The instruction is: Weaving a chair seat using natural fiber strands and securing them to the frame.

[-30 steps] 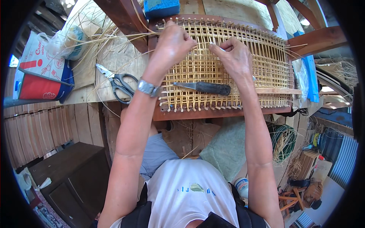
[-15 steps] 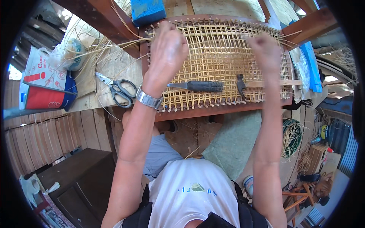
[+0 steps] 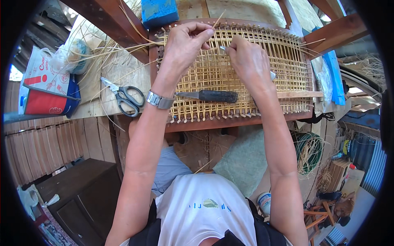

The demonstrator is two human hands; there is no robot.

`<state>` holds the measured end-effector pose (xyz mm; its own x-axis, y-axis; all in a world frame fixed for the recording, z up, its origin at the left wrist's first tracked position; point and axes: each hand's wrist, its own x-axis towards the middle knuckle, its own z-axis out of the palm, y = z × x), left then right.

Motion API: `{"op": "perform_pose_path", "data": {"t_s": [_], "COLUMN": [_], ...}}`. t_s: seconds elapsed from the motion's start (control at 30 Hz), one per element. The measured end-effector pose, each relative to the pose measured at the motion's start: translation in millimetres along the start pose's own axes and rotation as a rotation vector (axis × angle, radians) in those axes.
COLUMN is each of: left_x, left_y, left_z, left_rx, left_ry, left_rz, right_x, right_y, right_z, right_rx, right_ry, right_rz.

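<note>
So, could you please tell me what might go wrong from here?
The black-handled blade lying on the woven panel could slide or nick it if bumped. The scissors, near the bench edge, might be knocked off by the left forearm. The thin cane the left hand pinches could split if bent sharply.

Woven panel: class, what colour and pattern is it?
The woven panel is straw-yellow, in an open criss-cross grid; see the head view.

Open gap at frame centre between forearms (image 3: 141, 147); black-handled tool (image 3: 218, 96) lies just above, on woven panel (image 3: 223, 74). Upper left: brown beam (image 3: 113, 26), blue block (image 3: 159, 12) obstruct. Upper right: brown rail (image 3: 336, 36) blocks.
</note>
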<state>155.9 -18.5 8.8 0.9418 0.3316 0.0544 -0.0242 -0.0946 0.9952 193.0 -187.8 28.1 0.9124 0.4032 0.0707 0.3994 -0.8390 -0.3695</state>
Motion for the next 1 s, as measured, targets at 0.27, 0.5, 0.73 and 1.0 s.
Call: {"op": "perform_pose_path", "data": {"t_s": [0.27, 0.5, 0.73, 1.0], "left_x": [-2, -4, 3, 13], "left_y": [6, 7, 3, -4], "left_z": [-6, -13, -19, 1], "left_rx": [0.445, 0.567, 0.639, 0.848], "left_ry": [-0.032, -0.078, -0.186, -0.145], "left_rz": [-0.103, -0.093, -0.034, 0.203], "right_x": [4, 5, 4, -4], "right_y": [10, 23, 23, 14], "right_z": [8, 16, 18, 5], "right_rx": [0.249, 0.497, 0.595, 0.013], "right_ry": [-0.063, -0.088, -0.098, 0.127], "right_rz": [0.142, 0.205, 0.214, -0.073]}}
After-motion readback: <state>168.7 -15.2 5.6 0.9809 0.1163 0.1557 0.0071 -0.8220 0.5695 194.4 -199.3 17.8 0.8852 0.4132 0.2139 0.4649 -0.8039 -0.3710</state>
